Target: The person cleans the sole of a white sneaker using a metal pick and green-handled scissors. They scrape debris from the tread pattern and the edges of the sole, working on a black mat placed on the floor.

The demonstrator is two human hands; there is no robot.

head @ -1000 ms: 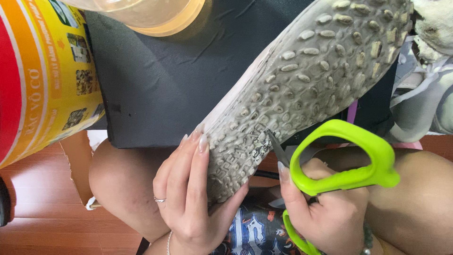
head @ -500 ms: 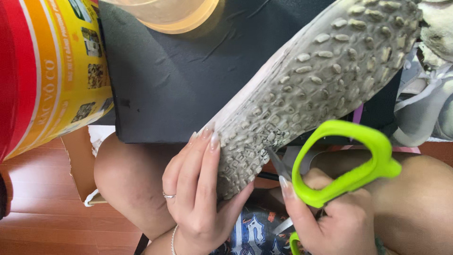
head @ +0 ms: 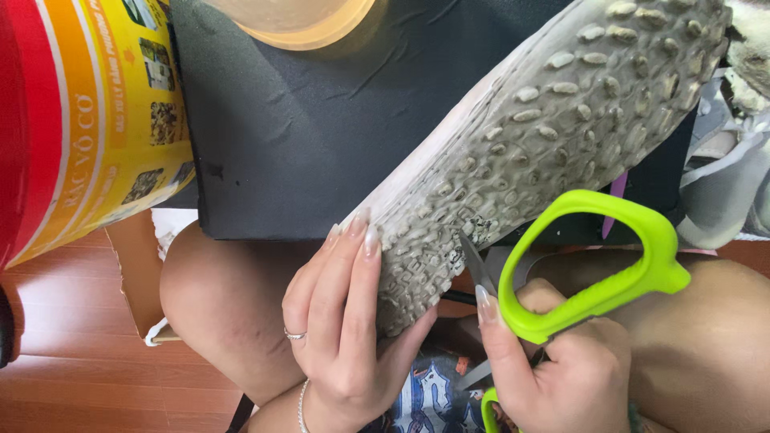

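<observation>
A dirty grey shoe (head: 553, 136) lies sole-up across my lap, its studded sole running from the lower middle to the upper right. My left hand (head: 345, 329) grips the near end of the shoe, fingers laid along its edge, a ring on one finger. My right hand (head: 561, 361) holds scissors with bright green handles (head: 609, 273). Their grey blade tip (head: 475, 265) touches the sole's rim beside my left hand.
A black foam mat (head: 321, 128) lies under the shoe. A large yellow and red bin (head: 80, 120) stands at the left. An orange translucent bowl (head: 297, 20) sits at the top. Grey shoes (head: 730, 184) lie at the right. Wooden floor (head: 72, 361) shows below.
The view has shifted slightly; both hands and the scissors stay against the sole's near end, with the blade tip now resting on the rim.
</observation>
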